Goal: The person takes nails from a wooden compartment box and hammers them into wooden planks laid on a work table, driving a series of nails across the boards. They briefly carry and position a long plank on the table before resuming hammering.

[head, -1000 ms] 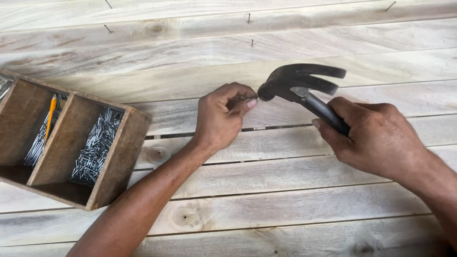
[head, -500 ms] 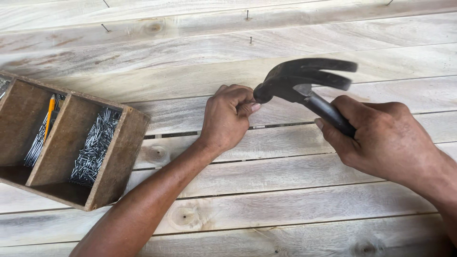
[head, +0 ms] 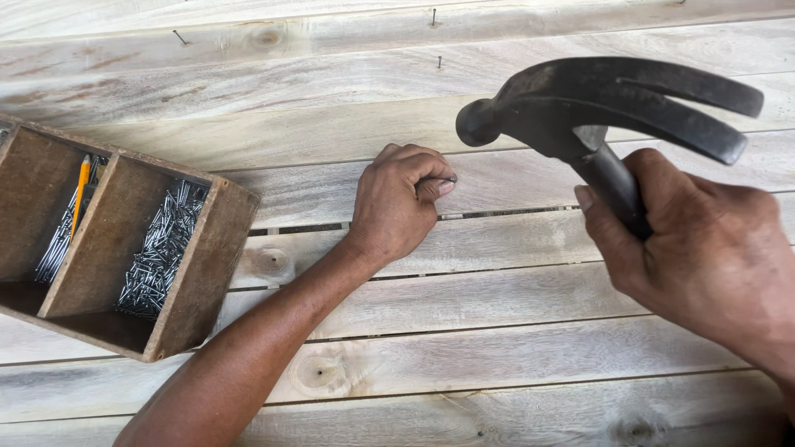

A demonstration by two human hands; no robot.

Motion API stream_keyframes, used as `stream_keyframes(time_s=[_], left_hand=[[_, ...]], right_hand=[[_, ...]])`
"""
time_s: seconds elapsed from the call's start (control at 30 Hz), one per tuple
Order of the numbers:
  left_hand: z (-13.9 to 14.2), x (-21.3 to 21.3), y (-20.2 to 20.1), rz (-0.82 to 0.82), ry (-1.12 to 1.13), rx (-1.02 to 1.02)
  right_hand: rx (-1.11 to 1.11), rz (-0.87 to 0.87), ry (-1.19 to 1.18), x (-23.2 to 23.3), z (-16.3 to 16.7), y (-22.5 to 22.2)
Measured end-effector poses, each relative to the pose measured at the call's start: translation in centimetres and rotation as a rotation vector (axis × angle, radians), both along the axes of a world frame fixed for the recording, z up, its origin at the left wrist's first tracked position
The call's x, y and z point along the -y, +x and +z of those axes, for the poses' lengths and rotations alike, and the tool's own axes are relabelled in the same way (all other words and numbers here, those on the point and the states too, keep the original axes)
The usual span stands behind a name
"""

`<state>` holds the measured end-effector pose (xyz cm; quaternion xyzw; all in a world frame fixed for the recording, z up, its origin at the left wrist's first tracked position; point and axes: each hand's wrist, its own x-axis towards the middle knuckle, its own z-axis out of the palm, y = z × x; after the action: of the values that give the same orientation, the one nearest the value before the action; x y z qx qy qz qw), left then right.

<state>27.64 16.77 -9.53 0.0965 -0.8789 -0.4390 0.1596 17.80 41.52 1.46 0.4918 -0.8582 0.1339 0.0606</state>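
The left hand (head: 397, 203) rests curled low, fingertips pinched, seemingly on something small; the right hand (head: 704, 257), fist clenched, is raised beside it.

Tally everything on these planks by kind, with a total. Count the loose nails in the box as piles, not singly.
Hammer, in the right hand: 1
Wooden box with compartments: 1
Piles of loose nails in the box: 2
Yellow pencil in the box: 1
Nails standing in the planks, far side: 3
Nail pinched by the left hand, mostly hidden: 1
Total: 9

Wooden nail box (head: 207, 273), yellow pencil (head: 80, 194) perhaps
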Motion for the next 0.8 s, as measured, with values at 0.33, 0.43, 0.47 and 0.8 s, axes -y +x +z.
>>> stream_keyframes(time_s=[0.33, 0.43, 0.47, 0.8], left_hand=[[0.1, 0.0, -0.1, 0.02, -0.035, 0.044], [-0.3, 0.0, 0.1, 0.015, -0.043, -0.038], [-0.4, 0.0, 0.1, 0.016, -0.065, -0.027], [1.4, -0.3, 0.6, 0.004, 0.188, -0.055]], right_hand=[[0.206, -0.146, 0.251, 0.5, 0.9, 0.6], [0.105, -0.178, 0.229, 0.0, -0.2, 0.8], [0.064, -0.131, 0.365, 0.4, -1.2, 0.7], [0.697, -0.329, 0.105, 3.2, -0.3, -1.0]])
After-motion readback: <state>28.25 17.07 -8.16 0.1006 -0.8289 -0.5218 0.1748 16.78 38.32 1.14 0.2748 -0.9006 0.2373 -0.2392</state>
